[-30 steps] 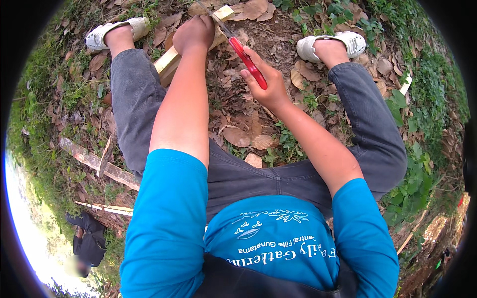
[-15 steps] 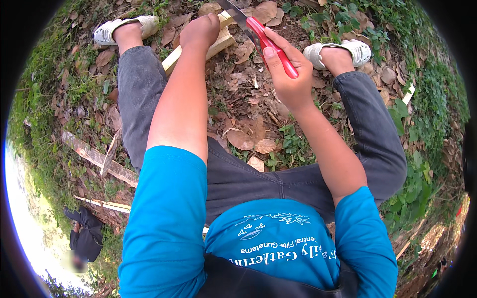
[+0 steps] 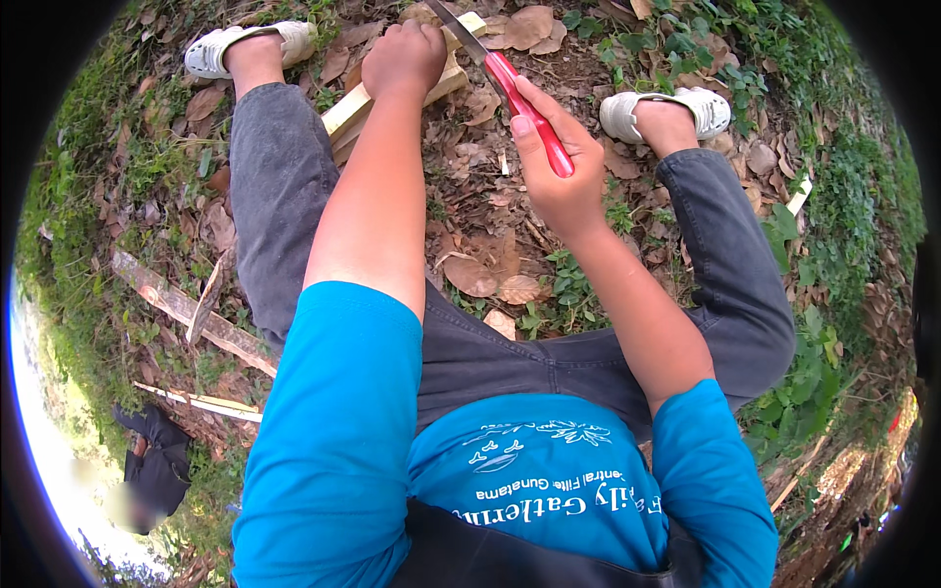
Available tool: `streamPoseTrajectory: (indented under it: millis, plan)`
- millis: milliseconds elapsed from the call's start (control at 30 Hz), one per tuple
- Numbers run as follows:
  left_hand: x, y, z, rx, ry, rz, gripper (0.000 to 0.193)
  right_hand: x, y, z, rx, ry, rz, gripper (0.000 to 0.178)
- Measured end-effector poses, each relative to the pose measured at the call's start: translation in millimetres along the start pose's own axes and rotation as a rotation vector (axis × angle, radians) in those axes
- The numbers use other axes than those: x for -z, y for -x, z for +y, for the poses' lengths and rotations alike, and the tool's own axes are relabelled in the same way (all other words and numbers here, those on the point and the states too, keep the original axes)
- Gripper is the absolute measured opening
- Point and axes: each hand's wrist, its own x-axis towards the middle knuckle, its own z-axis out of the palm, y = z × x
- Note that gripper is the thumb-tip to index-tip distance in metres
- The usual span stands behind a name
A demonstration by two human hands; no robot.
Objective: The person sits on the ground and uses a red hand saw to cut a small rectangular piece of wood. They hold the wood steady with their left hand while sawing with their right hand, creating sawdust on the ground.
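Red-handled blade (image 3: 498, 67) drawn slightly back, leaf-littered soil (image 3: 470, 211), green plants (image 3: 838, 235) alongside

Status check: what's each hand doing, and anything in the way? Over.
Left hand closed on pale stick. Right hand gripping red-handled tool, blade crossing stick in view, contact unclear. Left hand hides stick's middle; another wood piece alongside.
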Motion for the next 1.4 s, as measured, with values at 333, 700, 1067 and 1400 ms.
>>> streamPoseTrajectory:
  millis: [333,700,1067,1400]
  plan:
    - [-5.8,-0.3,6.3,0.042,-0.055,0.074,0.05,28.3,32.0,-49.3,-0.103,0.207,-0.072,0.041]
    - [-35.2,19.5,-8.5,-0.128,0.031,0.496,0.025,28.1,19.0,-82.8,-0.073,0.3,-0.174,0.04]
    - [4.6,4.2,8.8,-0.017,0.07,0.258,0.034,33.9,39.7,-6.2,-0.021,0.324,-0.164,0.047]
    - [-20.0,15.1,-2.7,-0.075,0.113,0.458,0.028,34.4,48.7,-77.4,-0.097,0.302,-0.168,0.044]
